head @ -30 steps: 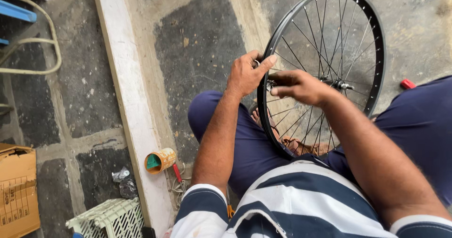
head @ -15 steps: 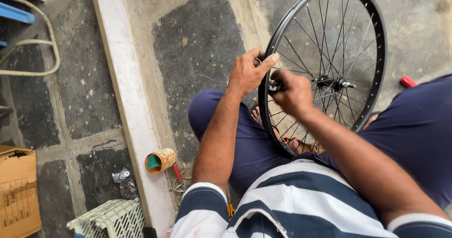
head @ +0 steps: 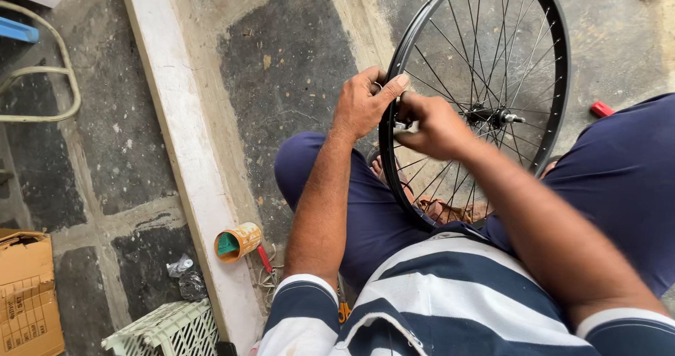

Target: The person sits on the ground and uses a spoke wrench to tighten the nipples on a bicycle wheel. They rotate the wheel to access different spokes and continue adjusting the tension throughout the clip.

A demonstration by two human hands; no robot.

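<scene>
A black bicycle wheel rim (head: pixel 560 81) with thin metal spokes and a hub (head: pixel 492 117) stands upright between my knees. My left hand (head: pixel 362 103) grips the rim's left edge, thumb laid along it. My right hand (head: pixel 436 125) is closed around a small metal tool (head: pixel 402 126) pressed against the inside of the rim, right beside my left hand. Both forearms reach out from a striped navy and white shirt.
A small tin can (head: pixel 238 242) lies on its side by a pale concrete kerb (head: pixel 176 138). A red-handled tool (head: pixel 264 259) lies beside it. A cardboard box (head: pixel 27 296) and a pale plastic crate (head: pixel 165 330) sit lower left. A red object (head: pixel 601 109) lies at right.
My right hand has moved left along the spokes toward the rim and now sits against my left hand. The wheel and my left hand stay put.
</scene>
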